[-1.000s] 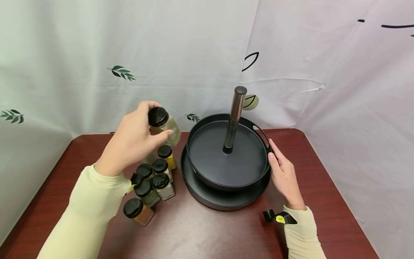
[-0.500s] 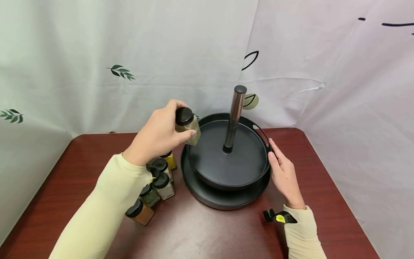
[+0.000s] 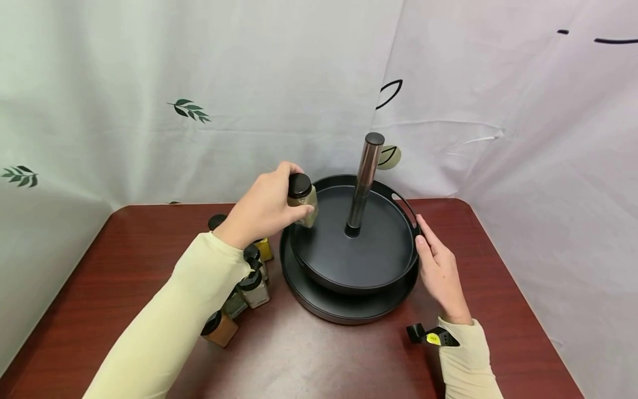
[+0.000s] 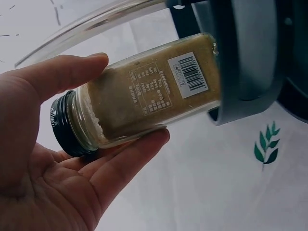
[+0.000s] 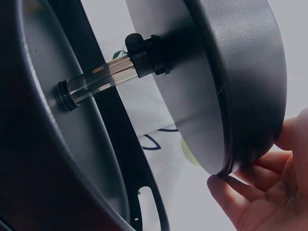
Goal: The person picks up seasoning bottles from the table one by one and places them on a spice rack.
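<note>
My left hand (image 3: 266,208) holds a spice jar (image 3: 304,200) by its sides, between thumb and fingers. The jar is clear glass with a black lid and a greenish-brown powder, and a barcode label shows in the left wrist view. Its base is at the left rim of the upper tier of a black two-tier round tray (image 3: 379,255); whether it touches is unclear. From the tray's centre rises a post (image 3: 366,177). My right hand (image 3: 441,271) grips the tray's right rim near the oval handle cutout, with thumb and fingers on the edge in the right wrist view.
Several spice jars with black lids stand left of the tray, among them a white one (image 3: 256,296) and an orange-brown one (image 3: 221,332); my left forearm partly hides them. A white patterned curtain (image 3: 249,83) hangs behind the red-brown table (image 3: 309,360).
My left hand has carried the spice jar rightward, from above the other jars to the upper tier's left rim. My right hand stays on the tray's right edge.
</note>
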`<state>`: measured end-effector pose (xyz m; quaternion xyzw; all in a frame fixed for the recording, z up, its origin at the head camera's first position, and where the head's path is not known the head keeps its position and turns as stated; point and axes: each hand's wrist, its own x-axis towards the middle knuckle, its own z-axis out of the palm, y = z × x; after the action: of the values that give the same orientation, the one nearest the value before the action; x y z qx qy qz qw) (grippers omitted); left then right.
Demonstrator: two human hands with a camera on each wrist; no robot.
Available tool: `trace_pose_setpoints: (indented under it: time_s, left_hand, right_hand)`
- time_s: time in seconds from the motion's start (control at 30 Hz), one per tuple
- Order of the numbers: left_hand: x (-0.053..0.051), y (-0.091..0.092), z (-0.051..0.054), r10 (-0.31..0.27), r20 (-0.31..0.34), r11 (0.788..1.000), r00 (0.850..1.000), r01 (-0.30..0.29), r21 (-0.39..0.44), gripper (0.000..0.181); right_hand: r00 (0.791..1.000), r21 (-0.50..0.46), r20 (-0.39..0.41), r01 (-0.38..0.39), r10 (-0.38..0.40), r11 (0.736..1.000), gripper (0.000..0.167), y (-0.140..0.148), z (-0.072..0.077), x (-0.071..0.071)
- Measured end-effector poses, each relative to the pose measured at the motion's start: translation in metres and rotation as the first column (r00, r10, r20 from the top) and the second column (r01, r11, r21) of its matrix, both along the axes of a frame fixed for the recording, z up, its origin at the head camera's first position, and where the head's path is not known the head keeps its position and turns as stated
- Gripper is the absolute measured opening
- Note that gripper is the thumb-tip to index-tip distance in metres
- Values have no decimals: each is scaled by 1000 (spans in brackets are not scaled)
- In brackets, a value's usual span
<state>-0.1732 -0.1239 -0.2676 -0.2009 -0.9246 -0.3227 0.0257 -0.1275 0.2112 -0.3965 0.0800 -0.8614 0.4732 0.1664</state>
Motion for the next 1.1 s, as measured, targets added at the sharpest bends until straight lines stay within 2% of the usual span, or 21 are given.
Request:
trace_pose_setpoints:
  time_s: [0.4, 0.53, 0.67, 1.1]
  left_hand:
    - [-14, 7, -11, 18, 3, 999, 1000, -18, -37, 61]
    - [-17, 9, -14, 33, 28, 998, 999, -31, -60, 62]
    - [-18, 11, -14, 48, 57, 995, 997, -43, -87, 66]
    - [-17, 15, -14, 55, 93, 991, 994, -43, -130, 70]
  right_hand:
    - [1000, 10, 13, 7, -7, 1000, 44, -1, 0, 1]
    - [1000, 8, 11, 4, -4, 1000, 44, -1, 1, 1]
    - [1000, 5, 7, 8, -8, 1000, 44, -1, 0, 0]
    - [1000, 12, -4, 15, -15, 1000, 44, -1, 1, 0]
